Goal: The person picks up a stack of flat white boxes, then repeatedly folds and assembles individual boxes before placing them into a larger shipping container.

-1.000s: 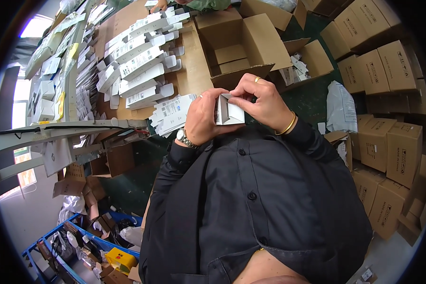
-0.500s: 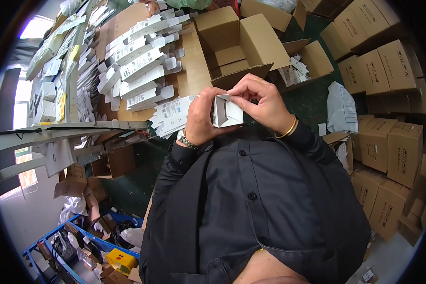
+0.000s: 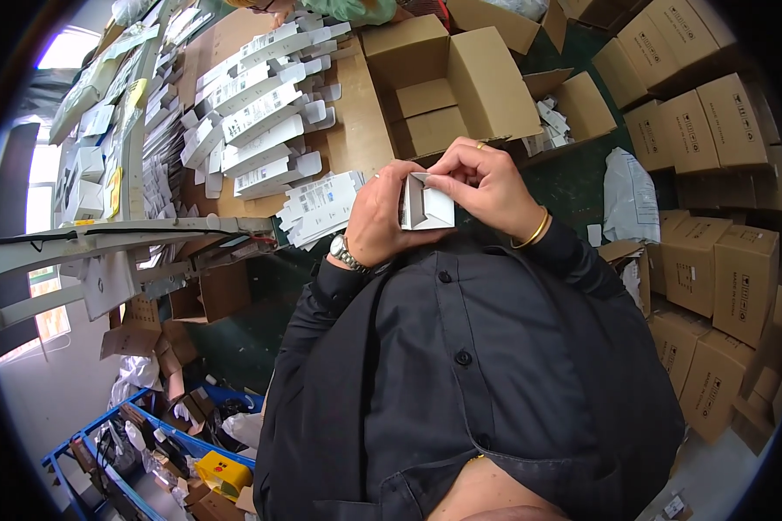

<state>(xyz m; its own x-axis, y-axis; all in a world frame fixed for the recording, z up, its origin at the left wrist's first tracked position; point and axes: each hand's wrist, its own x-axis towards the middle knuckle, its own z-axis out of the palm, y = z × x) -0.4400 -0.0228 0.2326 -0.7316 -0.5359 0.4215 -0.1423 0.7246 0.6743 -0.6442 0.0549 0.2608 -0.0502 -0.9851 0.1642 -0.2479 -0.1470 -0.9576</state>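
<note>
In front of my chest I hold a small white carton (image 3: 430, 208), its open end facing up so that its inside shows. My left hand (image 3: 378, 213) is wrapped round the carton's left side and underneath. With thumb and forefinger, my right hand (image 3: 487, 189) pinches a flap at the top edge of the opening. Just left of my left hand lies a stack of flat white cartons (image 3: 321, 208) at the table's edge. Farther off, several folded-up white cartons (image 3: 261, 113) lie in a row with their end flaps sticking out.
A large open cardboard box (image 3: 426, 95) stands beyond my hands, beside the wooden table (image 3: 356, 113). Another open box (image 3: 582, 108) holds white pieces. Sealed brown boxes (image 3: 704, 122) are stacked at the right. Another person's green sleeve (image 3: 356, 10) shows at the far edge. Blue-framed bins (image 3: 139, 434) stand lower left.
The carton and both hands have shifted slightly right in view. My right fingers stay on the carton's upper edge. More of the other person shows at the far edge.
</note>
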